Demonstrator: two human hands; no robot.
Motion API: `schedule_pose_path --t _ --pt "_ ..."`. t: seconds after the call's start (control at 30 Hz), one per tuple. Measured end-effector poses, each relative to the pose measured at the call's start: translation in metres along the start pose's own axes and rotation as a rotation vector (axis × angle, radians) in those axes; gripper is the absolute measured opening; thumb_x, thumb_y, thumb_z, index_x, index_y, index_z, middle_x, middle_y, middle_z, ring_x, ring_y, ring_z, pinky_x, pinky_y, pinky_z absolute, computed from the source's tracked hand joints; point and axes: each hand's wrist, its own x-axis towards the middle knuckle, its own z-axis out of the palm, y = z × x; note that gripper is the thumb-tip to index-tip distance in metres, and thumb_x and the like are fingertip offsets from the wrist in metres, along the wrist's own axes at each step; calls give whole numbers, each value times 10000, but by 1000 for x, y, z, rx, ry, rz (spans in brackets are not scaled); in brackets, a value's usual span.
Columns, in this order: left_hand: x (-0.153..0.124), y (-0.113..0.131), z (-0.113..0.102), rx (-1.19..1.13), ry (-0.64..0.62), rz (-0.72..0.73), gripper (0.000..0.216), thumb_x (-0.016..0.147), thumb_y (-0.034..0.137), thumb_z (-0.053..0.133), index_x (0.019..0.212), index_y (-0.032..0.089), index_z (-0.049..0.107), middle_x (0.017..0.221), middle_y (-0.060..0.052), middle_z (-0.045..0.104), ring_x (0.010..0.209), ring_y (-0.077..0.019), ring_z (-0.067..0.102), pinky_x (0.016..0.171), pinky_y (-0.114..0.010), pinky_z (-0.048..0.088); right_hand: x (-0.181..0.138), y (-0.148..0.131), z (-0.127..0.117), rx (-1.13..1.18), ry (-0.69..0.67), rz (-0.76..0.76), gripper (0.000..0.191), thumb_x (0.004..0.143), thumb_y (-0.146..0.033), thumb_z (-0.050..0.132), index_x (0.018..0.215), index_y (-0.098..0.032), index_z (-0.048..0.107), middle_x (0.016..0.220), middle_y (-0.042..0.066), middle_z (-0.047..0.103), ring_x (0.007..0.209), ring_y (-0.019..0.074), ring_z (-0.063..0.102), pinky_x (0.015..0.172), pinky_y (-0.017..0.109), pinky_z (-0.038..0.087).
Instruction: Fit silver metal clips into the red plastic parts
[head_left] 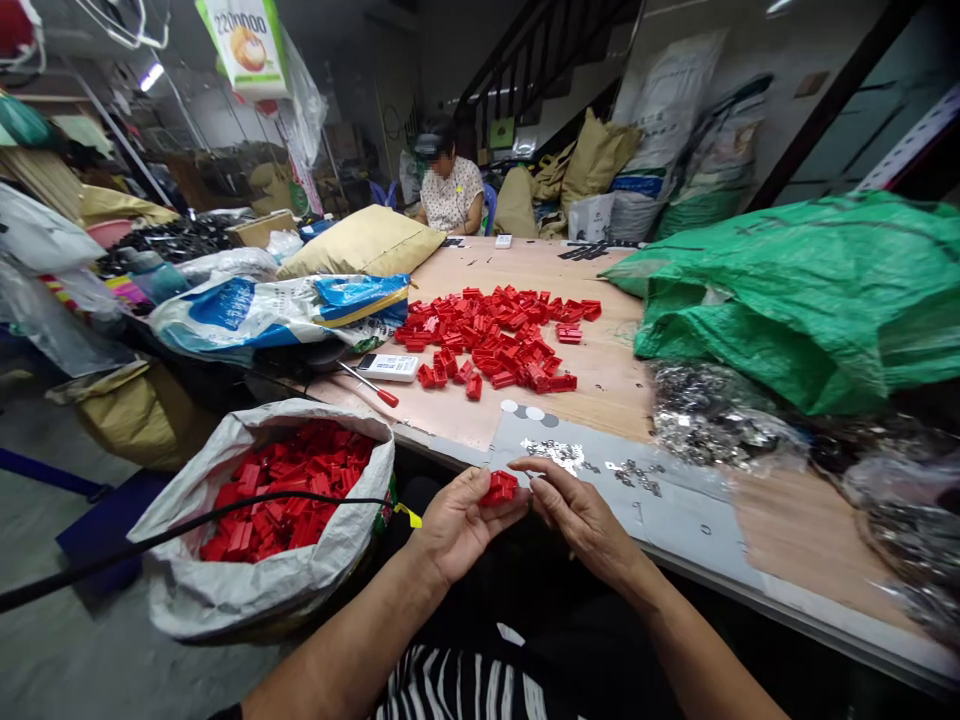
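In my left hand (459, 520) lies a small red plastic piece (501, 488), held between the thumb and fingers just over the table's front edge. It may be more than one piece pressed together. My right hand (574, 510) is close beside it, thumb and fingers drawn together in a pinch; what they hold, if anything, is too small to make out. Small silvery metal parts (553, 455) are spread on a grey sheet (686, 515) just beyond my hands. Farther back is a wide heap of similar red plastic pieces (495, 330).
A white woven sack (180, 590) full of red pieces stands at left, a black cable (247, 503) crossing it. A screwdriver (386, 397) and white device (397, 368) lie near the heap. Green sacking (795, 290) and bagged metal parts (720, 410) sit right. Another person (452, 195) sits opposite.
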Motion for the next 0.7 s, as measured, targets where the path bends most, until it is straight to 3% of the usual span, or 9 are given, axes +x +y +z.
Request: schedule_pose_path --t 0.13,0.23,0.37,0.47,0.6,0.67,0.7 --pt "-11 4 -6 49 18 19 166 831 221 628 846 90 526 892 -91 652 845 -191 659 878 -351 500 -1 0 13 -88 1 -94 311 915 -411 499 1130 -186 508 689 -13 500 596 96 419 565 207 363" --pt "-18 3 -6 46 55 88 170 821 186 633 810 103 484 863 -73 640 783 -152 648 774 -277 510 1 2 27 -123 79 -171 266 882 -376 562 1070 -195 512 671 -21 492 571 89 431 545 194 379" --pt "-24 0 -3 -39 77 171 177 826 196 631 811 108 478 851 -69 635 790 -141 642 825 -287 495 3 7 44 -148 248 -264 223 873 -336 581 1045 -208 518 723 -10 543 570 86 472 541 186 407" --pt "-30 -1 -2 -28 97 191 235 800 218 665 768 109 460 821 -64 625 760 -132 631 824 -288 486 3 9 52 -139 235 -286 161 865 -321 593 950 -208 518 702 -11 545 558 89 475 521 189 408" --pt "-50 3 -8 171 169 198 312 745 271 721 761 115 451 806 -62 617 745 -132 626 799 -280 473 1 1 40 -98 94 -305 157 857 -336 594 918 -206 530 713 2 554 551 94 493 511 191 435" --pt "-67 12 -14 387 155 169 325 727 295 731 765 106 470 860 -84 618 780 -171 644 805 -302 466 -2 -9 20 -106 122 -300 197 851 -393 583 904 -205 561 738 21 580 570 107 526 510 199 452" --pt "-78 19 -18 520 110 121 326 718 297 736 760 99 479 908 -105 619 780 -190 648 772 -305 466 -5 -14 7 -107 208 -298 240 847 -438 569 875 -200 577 775 41 598 636 129 570 529 207 471"
